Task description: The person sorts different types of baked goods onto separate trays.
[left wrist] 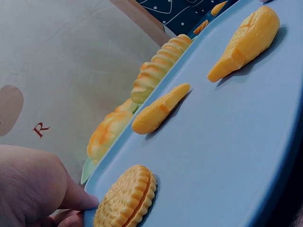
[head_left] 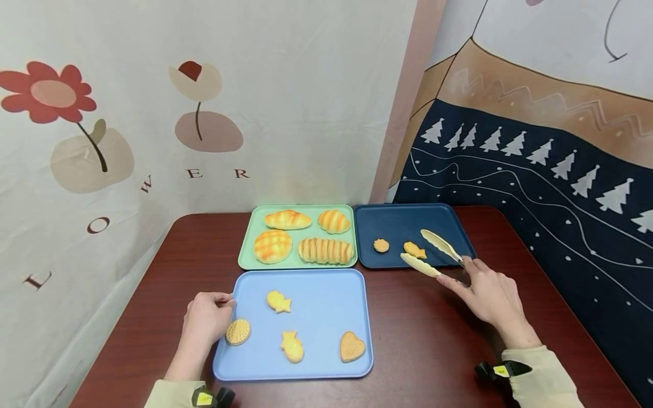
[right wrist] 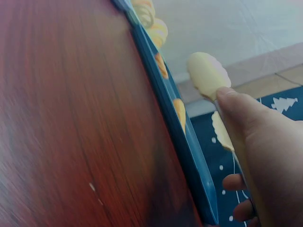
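Tongs [head_left: 433,253] — held in right hand [head_left: 491,296], arms spread wide over the fish biscuit [head_left: 414,249] on navy tray [head_left: 398,218]. Left hand [head_left: 206,318] pinches the light-blue tray [head_left: 326,294] edge w/ thumb, beside round sandwich biscuit [head_left: 238,332].

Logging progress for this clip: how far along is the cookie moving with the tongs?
Two cookies already lie on the dark blue tray. The right hand holds the tongs open over that tray; the left hand grips the light blue tray. Four cookies remain there.
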Motion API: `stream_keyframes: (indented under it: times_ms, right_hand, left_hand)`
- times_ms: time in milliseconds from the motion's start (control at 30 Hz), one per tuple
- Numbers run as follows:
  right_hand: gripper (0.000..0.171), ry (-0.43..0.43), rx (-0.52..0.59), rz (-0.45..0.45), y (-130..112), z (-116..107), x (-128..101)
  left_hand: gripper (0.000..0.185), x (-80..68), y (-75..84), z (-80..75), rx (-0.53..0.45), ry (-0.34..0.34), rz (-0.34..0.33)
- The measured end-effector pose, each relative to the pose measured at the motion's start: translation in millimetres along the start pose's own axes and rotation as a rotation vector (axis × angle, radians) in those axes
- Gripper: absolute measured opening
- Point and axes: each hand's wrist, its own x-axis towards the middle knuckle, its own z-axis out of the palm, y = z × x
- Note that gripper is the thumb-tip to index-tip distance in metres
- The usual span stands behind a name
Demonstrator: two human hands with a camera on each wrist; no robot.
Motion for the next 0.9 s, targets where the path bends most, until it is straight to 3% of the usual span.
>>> stream_keyframes:
  times_ms: [500, 900]
  right_hand:
    - [0.103, -0.008, 0.028, -0.008, -35, -5, -4]
    - [0.104, 0.055, 0.027, -0.070, -57, -2, 0]
  left_hand:
    - [0.031, -1.6, -0.1, -0.8, 0.013, -0.004, 0.005]
    - [0.030, -0.3, -1.4, -1.1, 0.015, -0.006, 0.021]
